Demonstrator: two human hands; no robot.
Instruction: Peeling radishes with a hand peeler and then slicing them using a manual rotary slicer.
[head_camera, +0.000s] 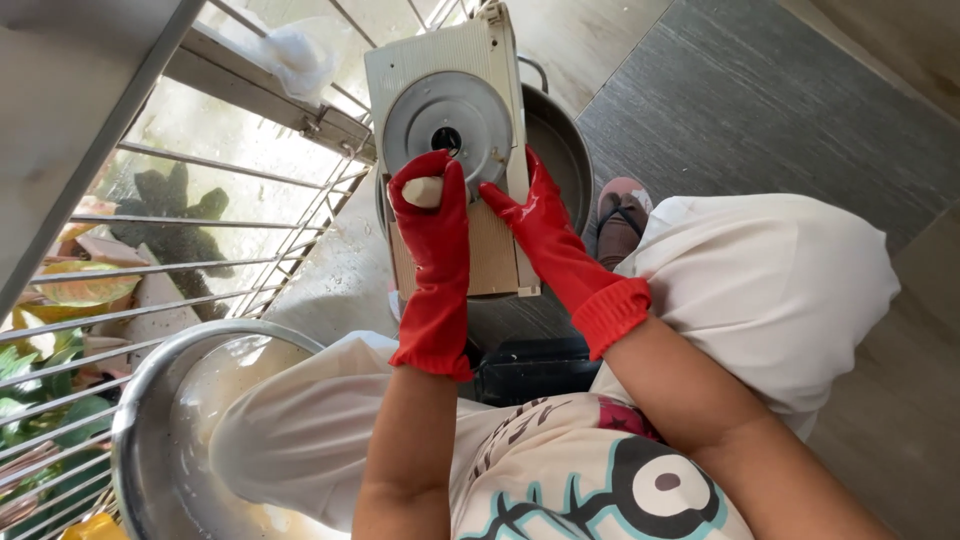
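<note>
You are crouched over a cream-coloured slicing machine (455, 110), stood upright in front of you at 12 o'clock, with its round steel blade disc (448, 122) facing you. Behind it, partly hidden, sits a dark metal basin (562, 150).

Your left hand (432, 215), in a red rubber glove, is closed around a pale scrub pad (422, 191) and presses it to the lower edge of the disc, at about 7 o'clock on the blade. Your right hand (527, 215), also gloved, lies flat with fingers spread against the machine body at the disc's 4 o'clock; it braces the housing and holds nothing.

To do this well, I would keep the right palm firm on the housing so the machine cannot tip back into the basin. Work the pad from the hub outward, never along the rim, since the edge could cut through rubber. Wet gloves slip, so keep your left grip tight on the pad and your strokes short. Turning the disc by its flat face, not its edge, would bring the unwashed part round to you.

At 8 o'clock, beside your left knee, a large steel bowl (165, 440) holds cloudy water, near enough for rinsing the pad. A metal railing (200, 215) runs along your left, with plants beyond it. Your sandalled foot (620, 215) rests on the floor (760, 110) just right of the basin.
</note>
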